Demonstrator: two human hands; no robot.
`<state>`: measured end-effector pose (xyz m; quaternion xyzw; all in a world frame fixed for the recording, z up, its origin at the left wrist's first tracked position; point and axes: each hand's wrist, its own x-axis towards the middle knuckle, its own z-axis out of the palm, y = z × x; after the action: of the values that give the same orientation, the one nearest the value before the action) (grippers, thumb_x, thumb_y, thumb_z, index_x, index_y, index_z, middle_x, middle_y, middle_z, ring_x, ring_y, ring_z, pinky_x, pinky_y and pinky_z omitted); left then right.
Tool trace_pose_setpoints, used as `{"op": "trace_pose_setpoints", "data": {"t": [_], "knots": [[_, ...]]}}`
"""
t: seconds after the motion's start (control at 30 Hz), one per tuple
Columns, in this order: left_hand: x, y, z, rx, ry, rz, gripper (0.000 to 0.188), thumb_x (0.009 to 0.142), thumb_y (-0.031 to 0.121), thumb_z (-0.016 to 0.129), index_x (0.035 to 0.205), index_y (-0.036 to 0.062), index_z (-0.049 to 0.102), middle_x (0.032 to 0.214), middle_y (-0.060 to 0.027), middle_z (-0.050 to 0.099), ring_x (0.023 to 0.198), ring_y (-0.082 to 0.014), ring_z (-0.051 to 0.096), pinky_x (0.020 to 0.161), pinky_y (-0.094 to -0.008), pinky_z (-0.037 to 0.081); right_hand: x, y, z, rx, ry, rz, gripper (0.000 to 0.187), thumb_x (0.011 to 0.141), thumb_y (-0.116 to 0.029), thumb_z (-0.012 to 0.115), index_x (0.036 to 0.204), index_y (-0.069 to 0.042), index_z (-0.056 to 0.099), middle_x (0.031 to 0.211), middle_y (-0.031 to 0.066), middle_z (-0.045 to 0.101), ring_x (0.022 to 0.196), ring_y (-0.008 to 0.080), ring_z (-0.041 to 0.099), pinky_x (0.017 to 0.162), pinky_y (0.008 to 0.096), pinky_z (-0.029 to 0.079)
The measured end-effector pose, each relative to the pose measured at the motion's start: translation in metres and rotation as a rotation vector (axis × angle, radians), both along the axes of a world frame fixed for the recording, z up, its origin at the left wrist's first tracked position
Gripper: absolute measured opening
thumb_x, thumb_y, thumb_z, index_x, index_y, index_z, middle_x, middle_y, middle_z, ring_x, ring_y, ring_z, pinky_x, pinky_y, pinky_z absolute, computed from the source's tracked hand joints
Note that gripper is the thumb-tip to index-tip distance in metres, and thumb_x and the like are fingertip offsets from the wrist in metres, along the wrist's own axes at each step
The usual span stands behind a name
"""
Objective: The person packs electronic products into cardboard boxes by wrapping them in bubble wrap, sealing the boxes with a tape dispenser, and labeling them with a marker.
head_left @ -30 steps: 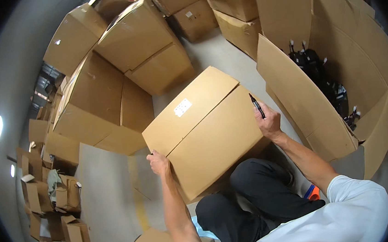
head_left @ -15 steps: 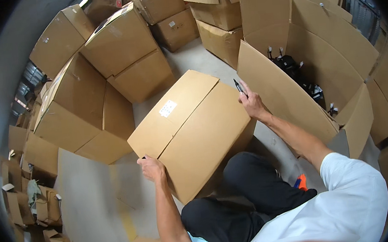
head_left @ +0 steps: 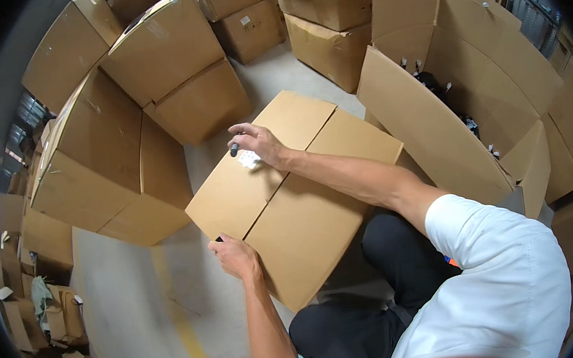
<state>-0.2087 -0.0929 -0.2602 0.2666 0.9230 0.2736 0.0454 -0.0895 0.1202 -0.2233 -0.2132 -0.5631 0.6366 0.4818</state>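
Observation:
A closed cardboard box [head_left: 328, 182] with a lengthwise seam sits tilted in front of my knees. My right hand [head_left: 262, 146] reaches over its top and holds a dark marker pen [head_left: 234, 149] above the white label [head_left: 249, 160]; the hand partly covers that label, and the pen's tip is hard to make out. At the box's near left edge, my left hand [head_left: 237, 258] rests against the cardboard with its fingers curled. A small black piece [head_left: 219, 239], perhaps the marker's cap, shows between its thumb and finger.
Large cardboard boxes [head_left: 95, 175] are stacked at the left and far side. To the right stands a tall open carton [head_left: 424, 119] with black parts carrying white connectors inside. Torn cartons [head_left: 63, 314] lie at far left. A yellow line [head_left: 171, 298] crosses the grey floor.
My right hand has left the box's right side and swung left over its top with the marker, to the label. My left hand stays at the near left edge. The box has turned slightly.

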Motion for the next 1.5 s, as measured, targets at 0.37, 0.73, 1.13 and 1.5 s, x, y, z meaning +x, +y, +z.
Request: {"op": "trace_pose_setpoints", "data": {"t": [0.37, 0.73, 1.13, 1.5], "knots": [[-0.007, 0.002, -0.006, -0.072, 0.025, 0.049, 0.043, 0.104, 0.039, 0.042, 0.112, -0.0035, 0.046, 0.097, -0.0315, 0.066, 0.092, -0.0502, 0.063, 0.078, -0.0568, 0.048, -0.093, -0.081, -0.038, 0.696, -0.196, 0.154, 0.050, 0.078, -0.004, 0.061, 0.128, -0.004, 0.055, 0.097, 0.0190, 0.063, 0.092, 0.0356, 0.063, 0.082, 0.0436, 0.051], [-0.004, 0.010, -0.007, -0.065, -0.021, 0.101, 0.040, 0.105, 0.039, 0.040, 0.113, -0.0008, 0.045, 0.098, -0.0303, 0.067, 0.094, -0.0506, 0.063, 0.080, -0.0576, 0.047, -0.098, -0.074, -0.029, 0.608, -0.180, 0.015, 0.022, 0.089, -0.021, 0.071, 0.101, -0.002, 0.067, 0.086, 0.0109, 0.071, 0.075, 0.0321, 0.068, 0.067, 0.0416, 0.054], [-0.003, 0.015, 0.001, -0.065, -0.009, 0.054, 0.033, 0.105, 0.030, 0.042, 0.110, -0.0019, 0.042, 0.101, -0.0282, 0.064, 0.091, -0.0477, 0.064, 0.075, -0.0555, 0.049, -0.102, -0.009, -0.039, -0.007, -0.179, -0.160, 0.024, 0.088, -0.025, 0.064, 0.092, -0.002, 0.068, 0.074, 0.0087, 0.068, 0.067, 0.0175, 0.065, 0.066, 0.0321, 0.053], [-0.010, 0.002, -0.001, 0.023, -0.132, 0.038, 0.032, 0.104, 0.030, 0.046, 0.113, -0.0004, 0.044, 0.117, -0.0257, 0.059, 0.102, -0.0440, 0.064, 0.084, -0.0525, 0.052, -0.125, -0.050, -0.040, 0.369, -0.432, -0.010, 0.026, 0.088, -0.026, 0.068, 0.094, -0.001, 0.071, 0.080, 0.0136, 0.071, 0.073, 0.0200, 0.066, 0.073, 0.0332, 0.053]]}}
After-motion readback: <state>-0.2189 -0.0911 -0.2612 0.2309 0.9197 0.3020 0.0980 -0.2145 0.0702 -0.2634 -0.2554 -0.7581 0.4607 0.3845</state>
